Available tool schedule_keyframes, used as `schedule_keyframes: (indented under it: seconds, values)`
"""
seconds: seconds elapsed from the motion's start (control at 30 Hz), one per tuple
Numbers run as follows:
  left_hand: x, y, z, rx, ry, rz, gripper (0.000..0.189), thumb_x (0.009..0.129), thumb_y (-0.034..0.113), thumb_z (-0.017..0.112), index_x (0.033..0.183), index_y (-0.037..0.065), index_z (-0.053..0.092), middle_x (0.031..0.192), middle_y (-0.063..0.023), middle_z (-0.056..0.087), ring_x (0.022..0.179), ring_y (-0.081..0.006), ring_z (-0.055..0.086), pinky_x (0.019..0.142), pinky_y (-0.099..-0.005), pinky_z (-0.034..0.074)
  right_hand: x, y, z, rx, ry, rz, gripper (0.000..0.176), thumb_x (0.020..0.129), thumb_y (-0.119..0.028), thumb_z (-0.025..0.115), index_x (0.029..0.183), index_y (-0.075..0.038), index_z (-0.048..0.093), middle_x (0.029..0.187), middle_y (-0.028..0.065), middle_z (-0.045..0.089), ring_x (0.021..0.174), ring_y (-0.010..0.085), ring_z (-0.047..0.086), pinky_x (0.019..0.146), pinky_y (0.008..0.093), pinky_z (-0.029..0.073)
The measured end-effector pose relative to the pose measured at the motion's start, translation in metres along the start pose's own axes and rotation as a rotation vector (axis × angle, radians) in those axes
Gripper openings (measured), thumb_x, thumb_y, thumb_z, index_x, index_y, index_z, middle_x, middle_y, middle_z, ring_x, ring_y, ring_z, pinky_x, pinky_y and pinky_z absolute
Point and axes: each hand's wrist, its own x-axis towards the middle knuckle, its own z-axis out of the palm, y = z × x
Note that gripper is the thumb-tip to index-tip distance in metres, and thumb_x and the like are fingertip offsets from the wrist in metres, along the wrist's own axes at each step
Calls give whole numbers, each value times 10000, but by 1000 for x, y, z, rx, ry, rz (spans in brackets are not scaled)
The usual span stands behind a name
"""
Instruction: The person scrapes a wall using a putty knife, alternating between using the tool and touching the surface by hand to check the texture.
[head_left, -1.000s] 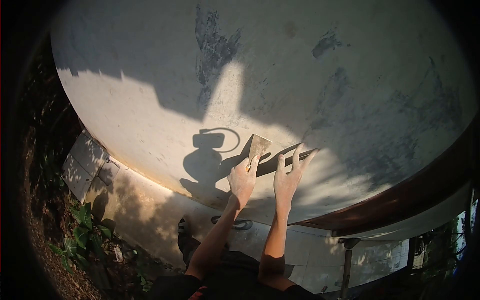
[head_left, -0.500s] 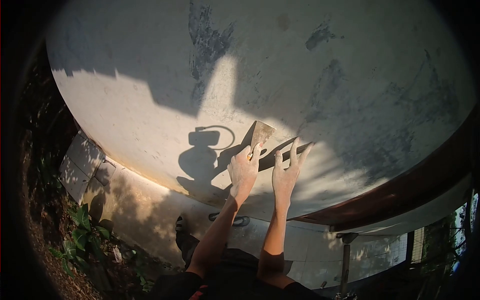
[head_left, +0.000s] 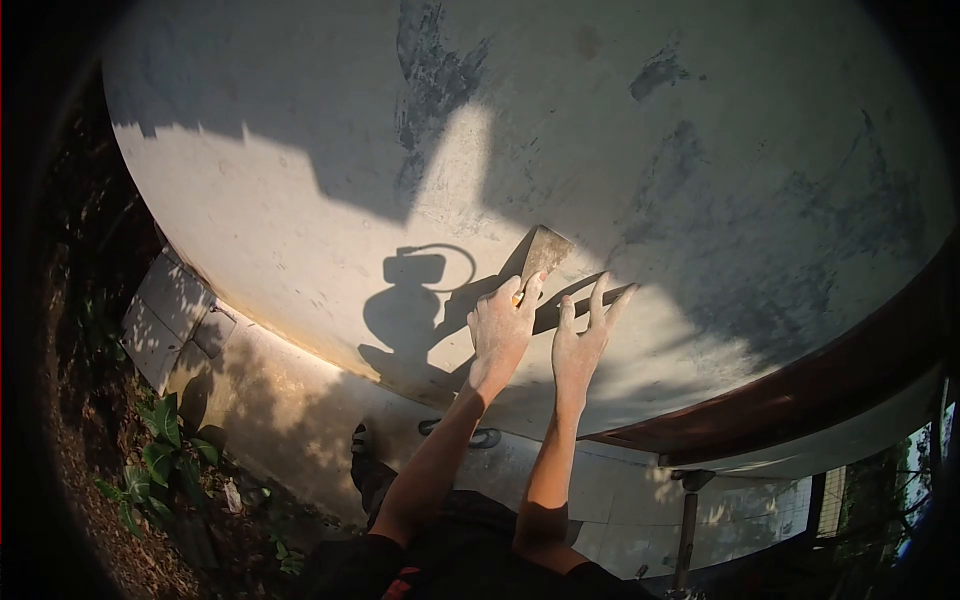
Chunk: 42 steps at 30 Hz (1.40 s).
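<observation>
My left hand is closed around a putty knife, its fingers wrapped on the handle and one finger stretched along it. The flat, stained metal blade lies at the pale wall, angled up and to the right. Just right of it, my right hand holds nothing, with its fingers spread and pointing up at the wall. Whether those fingertips touch the surface cannot be made out. Whitish dust coats both hands. Most of the knife's handle is hidden in my left hand.
Grey patches mark the wall's upper part and its right side. A dark reddish-brown band runs along its lower right edge. Below are a paved ledge, dark footwear near my feet, leafy plants at left and a post at right.
The view has shifted, so the wall sits further right in it. The putty knife and my left hand have moved slightly up the wall, and the gap to my right hand has narrowed.
</observation>
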Motion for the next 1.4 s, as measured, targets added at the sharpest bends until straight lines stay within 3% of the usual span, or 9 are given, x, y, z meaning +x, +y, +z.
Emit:
schedule_keyframes:
  seconds: [0.13,0.3,0.37,0.63,1.03,1.23,1.3,1.33,1.4]
  values:
    - [-12,-38,3,-98,-19,-92,524,966,470,532,707,15,558,621,-209,580,619,-433,580,577,-487,429,1,-1,-3,-25,-8,8,642,900,-142,638,1488,-130,381,1606,220,50,1468,396,143,1166,457,239]
    - [0,-12,2,31,-54,-104,509,964,461,535,719,18,583,628,-204,592,624,-414,605,579,-484,437,2,-2,-1,16,0,6,614,912,-164,639,1477,-128,401,1604,222,65,1476,376,129,1172,454,219]
    - [4,-4,7,-29,92,125,508,964,461,533,727,16,590,632,-207,593,638,-423,604,581,-481,440,-1,-3,-2,22,9,8,596,922,-180,641,1471,-138,414,1602,226,80,1482,359,119,1176,450,204]
    - [-11,-61,7,-61,-43,-149,511,962,479,528,741,22,584,639,-207,573,665,-433,589,602,-467,450,2,-5,-7,22,-13,49,597,919,-198,646,1467,-127,419,1604,215,93,1481,351,138,1175,447,209]
    - [-7,-50,0,-88,-24,-181,527,957,456,556,685,6,532,606,-221,531,629,-444,555,578,-474,418,3,0,-2,6,4,37,598,913,-186,647,1461,-105,424,1606,214,87,1471,362,181,1168,435,234]
    - [7,-3,2,-91,7,-57,542,961,494,521,713,13,540,656,-195,573,696,-440,578,655,-478,444,3,-1,0,-25,8,12,598,914,-188,640,1464,-107,421,1609,208,62,1470,381,161,1167,466,232]
    - [3,-26,6,-7,34,-97,518,945,439,595,686,-7,540,569,-138,534,505,-260,473,534,-392,384,4,1,1,-4,12,8,598,913,-190,641,1463,-102,422,1609,210,63,1469,383,163,1167,466,231]
    - [-1,-45,7,-100,-24,-116,543,955,494,539,707,11,535,611,-199,548,632,-429,563,609,-473,432,3,2,1,13,13,13,598,913,-192,642,1461,-97,423,1608,211,63,1468,384,164,1168,467,230]
    - [-6,-50,4,-140,-20,-136,539,953,494,543,706,15,534,605,-203,542,624,-431,559,601,-473,428,3,0,2,-7,20,16,597,913,-192,642,1460,-97,425,1608,213,64,1468,385,165,1167,468,230]
